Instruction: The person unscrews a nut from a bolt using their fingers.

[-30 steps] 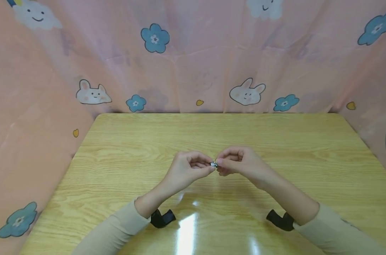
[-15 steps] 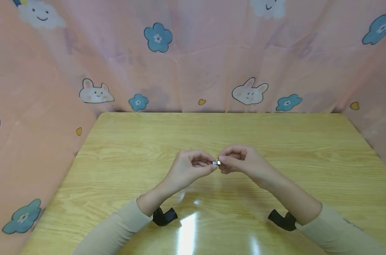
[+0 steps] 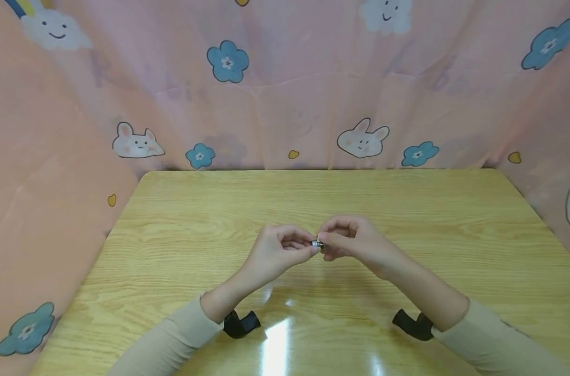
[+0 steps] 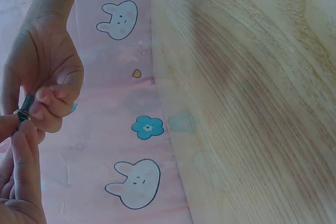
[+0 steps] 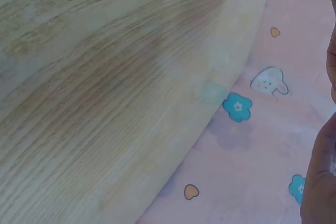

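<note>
A small metal bolt (image 4: 28, 101) with a nut (image 4: 22, 114) on it is held between both hands above the table. My left hand (image 3: 270, 253) pinches the bolt's head end between thumb and fingers. From the other side, the thumb and fingertips of my right hand (image 3: 360, 243) pinch at the nut and partly cover it. In the left wrist view the threaded shank points up toward the right palm. Only a slice of the right hand (image 5: 320, 177) shows at the edge of the right wrist view, where the bolt is out of sight.
Beneath the hands lies a wood-grain table (image 3: 195, 203) with bright reflections at its front. A pink patterned curtain (image 3: 289, 109) hangs behind and along the sides. A black wrist mount (image 3: 241, 324) sticks out under the left sleeve, another black mount (image 3: 413, 325) under the right.
Half a second ago the brassy nut showed more openly beside the right fingertips; now the right thumb and fingers have closed in over it. The left hand keeps its pinch. The head view shifts slightly.
</note>
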A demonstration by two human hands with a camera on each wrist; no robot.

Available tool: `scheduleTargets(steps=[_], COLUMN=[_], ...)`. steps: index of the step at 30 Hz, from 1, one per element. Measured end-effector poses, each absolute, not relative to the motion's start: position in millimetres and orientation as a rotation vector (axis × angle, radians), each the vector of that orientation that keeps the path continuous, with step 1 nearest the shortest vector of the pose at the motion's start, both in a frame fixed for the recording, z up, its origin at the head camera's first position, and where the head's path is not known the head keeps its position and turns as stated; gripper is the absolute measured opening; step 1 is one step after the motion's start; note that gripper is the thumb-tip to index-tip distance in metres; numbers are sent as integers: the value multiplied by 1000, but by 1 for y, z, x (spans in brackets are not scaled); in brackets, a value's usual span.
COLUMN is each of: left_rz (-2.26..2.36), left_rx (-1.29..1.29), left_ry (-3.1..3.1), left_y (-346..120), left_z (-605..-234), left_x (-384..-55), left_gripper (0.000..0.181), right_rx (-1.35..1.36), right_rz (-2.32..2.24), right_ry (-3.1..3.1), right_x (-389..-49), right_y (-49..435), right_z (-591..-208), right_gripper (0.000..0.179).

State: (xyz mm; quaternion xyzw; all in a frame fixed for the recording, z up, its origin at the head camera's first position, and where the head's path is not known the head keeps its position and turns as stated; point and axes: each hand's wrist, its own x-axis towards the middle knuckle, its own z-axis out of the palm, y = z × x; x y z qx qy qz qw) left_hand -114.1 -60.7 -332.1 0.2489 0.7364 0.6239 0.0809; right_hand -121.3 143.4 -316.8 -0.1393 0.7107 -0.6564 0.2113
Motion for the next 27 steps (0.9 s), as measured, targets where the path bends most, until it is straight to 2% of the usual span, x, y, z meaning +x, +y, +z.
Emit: scheduleTargets(steps=[3, 9, 18, 23, 27], left_rz=[1867, 1868, 1872, 1870, 1862], left_rx=[736, 755, 760, 767, 746], left_ry=[2194, 2206, 2200, 2201, 2209], left_y=[-61, -62, -61, -62, -63], left_z=[-333, -332, -332, -332, -330], left_x=[-113, -113, -115, -115, -115], left_gripper=[12, 12, 13, 12, 12], right_rx=[-391, -397, -398, -396, -383], right_rz=[-1827, -1797, -1816, -1807, -1808], right_ry=[1951, 2014, 1993, 2027, 2025], right_x=[-120, -119, -119, -119, -120], right_y=[142, 144, 145, 145, 145], right_z=[-318, -317, -317, -317, -318], right_gripper=[13, 29, 17, 26, 24])
